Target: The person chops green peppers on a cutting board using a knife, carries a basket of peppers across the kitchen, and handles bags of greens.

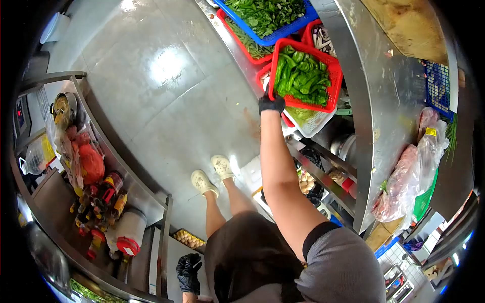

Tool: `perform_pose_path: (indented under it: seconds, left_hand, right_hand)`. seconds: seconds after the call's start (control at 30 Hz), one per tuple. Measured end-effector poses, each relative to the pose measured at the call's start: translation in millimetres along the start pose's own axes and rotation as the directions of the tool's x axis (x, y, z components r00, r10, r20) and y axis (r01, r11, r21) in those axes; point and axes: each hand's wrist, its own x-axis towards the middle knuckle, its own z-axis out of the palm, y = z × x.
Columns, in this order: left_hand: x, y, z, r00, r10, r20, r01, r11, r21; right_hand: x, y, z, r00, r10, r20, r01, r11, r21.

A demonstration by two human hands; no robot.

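My right hand (272,103), in a black glove, grips the near left edge of a red plastic basket (334,76) with its fingers closed. Long green peppers (302,76) fill this basket, which sits tilted on other baskets. Beneath it is a white basket (316,123) with pale green leaves (301,115). A blue basket (290,33) of leafy greens lies just beyond, over a red basket (247,48) of green beans. My left hand (189,272), also black-gloved, hangs low beside my apron, its fingers loosely curled and apart, with nothing visible in it.
A steel counter (376,116) runs along the right, bearing bagged meat (404,177) and a wooden board (409,25). On the left, a steel shelf (126,177) holds several bottles and a red-lidded jar (130,232). An egg tray (188,239) stands low by my legs. The floor (151,101) looks wet.
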Motion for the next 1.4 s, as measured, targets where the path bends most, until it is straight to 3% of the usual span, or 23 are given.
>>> perform_pose_path:
  seconds: [0.1, 0.2, 0.3, 0.33, 0.43, 0.47, 0.83, 0.9, 0.93, 0.97, 1.0, 1.03, 1.07, 1.1, 1.17, 1.23, 1.27, 1.33, 1.37, 1.4]
  left_hand:
    - [0.0, -3.9, 0.5, 1.0, -0.001, -0.008, 0.001, 1.0, 0.02]
    - [-2.8, -3.5, 1.5, 1.0, -0.004, -0.026, 0.005, 0.999, 0.036]
    - [-4.3, -6.6, 2.1, 1.0, 0.007, -0.022, -0.006, 1.0, 0.031]
    - [-4.8, -7.5, 1.5, 1.0, 0.014, -0.016, -0.014, 0.999, 0.03]
    - [-2.7, -12.9, 1.1, 1.0, -0.004, -0.001, 0.005, 0.999, 0.041]
    - [-2.4, -13.9, 2.0, 1.0, -0.005, 0.004, 0.005, 0.999, 0.033]
    - [-6.6, -9.9, -3.8, 0.997, 0.068, 0.046, -0.07, 0.997, 0.042]
    - [-2.3, -15.6, -9.0, 0.994, 0.089, 0.071, -0.09, 0.996, 0.016]
    - [-2.5, -13.7, -11.7, 0.99, 0.101, 0.094, -0.102, 0.995, 0.011]
    - [-8.6, -6.3, -2.7, 0.98, 0.159, 0.119, -0.158, 0.987, -0.019]
    - [-13.5, 2.1, 4.7, 0.975, 0.166, 0.147, -0.166, 0.986, -0.011]
    - [-19.4, 9.5, 11.5, 0.968, 0.173, 0.182, -0.176, 0.984, 0.001]
    - [-23.7, 10.9, 13.8, 0.939, 0.245, 0.241, -0.252, 0.968, -0.003]
    - [-26.6, 19.0, 15.1, 0.922, 0.232, 0.31, -0.255, 0.966, 0.036]
    - [-49.8, 40.1, 32.4, 0.881, 0.297, 0.37, -0.331, 0.943, 0.031]
    - [-71.8, 53.1, 44.4, 0.857, 0.346, 0.382, -0.332, 0.937, -0.106]
    - [-66.4, 58.6, 41.7, 0.758, 0.373, 0.535, -0.414, 0.909, -0.048]
    - [-91.8, 73.8, 55.1, 0.705, 0.396, 0.588, -0.476, 0.879, -0.022]
    - [-99.5, 80.4, 61.7, 0.673, 0.392, 0.627, -0.49, 0.872, -0.019]
    - [-110.5, 85.4, 69.0, 0.634, 0.397, 0.663, -0.523, 0.852, -0.011]
  right_hand:
    - [15.8, 4.1, 19.5, 0.956, 0.198, 0.218, -0.198, 0.98, -0.018]
    - [48.3, 0.0, 26.6, 0.86, 0.441, 0.256, -0.391, 0.893, -0.225]
    - [52.0, -0.5, 35.3, 0.914, 0.398, 0.077, -0.373, 0.9, -0.227]
    - [43.6, -3.4, 37.5, 0.939, 0.329, 0.099, -0.284, 0.906, -0.315]
    - [61.8, -15.1, 22.8, 0.906, 0.343, 0.25, -0.341, 0.939, -0.052]
    - [71.7, -13.1, 12.6, 0.886, 0.34, 0.315, -0.344, 0.938, -0.044]
    - [33.9, -30.4, 3.1, 0.844, 0.517, 0.141, -0.502, 0.855, -0.129]
    - [6.3, -37.9, -16.4, 0.689, 0.616, 0.381, -0.584, 0.784, -0.211]
    - [-24.0, -37.8, -27.5, 0.766, 0.55, 0.333, -0.471, 0.833, -0.292]
    - [-29.2, -36.3, -64.6, 0.663, 0.529, 0.53, -0.133, 0.78, -0.612]
    - [-32.3, -35.1, -101.8, 0.526, 0.482, 0.701, 0.314, 0.656, -0.687]
    - [-81.5, -50.5, -115.1, 0.493, 0.596, 0.633, 0.585, 0.311, -0.749]
    - [-156.0, -77.8, -113.7, 0.479, 0.562, 0.674, 0.788, 0.064, -0.613]
    - [-237.1, -106.4, -106.8, 0.463, 0.526, 0.714, 0.884, -0.208, -0.42]
    - [-335.8, -161.4, -104.2, 0.56, 0.65, 0.513, 0.811, -0.305, -0.499]
    - [-382.0, -194.5, -159.2, 0.717, 0.594, 0.364, 0.681, -0.489, -0.545]
    - [-414.5, -230.2, -174.5, 0.763, 0.531, 0.369, 0.591, -0.341, -0.731]
    - [-475.2, -306.6, -200.5, 0.779, 0.468, 0.417, 0.567, -0.243, -0.787]
    - [-491.8, -341.7, -208.6, 0.752, 0.46, 0.472, 0.64, -0.339, -0.69]
    - [-503.7, -369.7, -220.3, 0.792, 0.385, 0.475, 0.609, -0.428, -0.668]
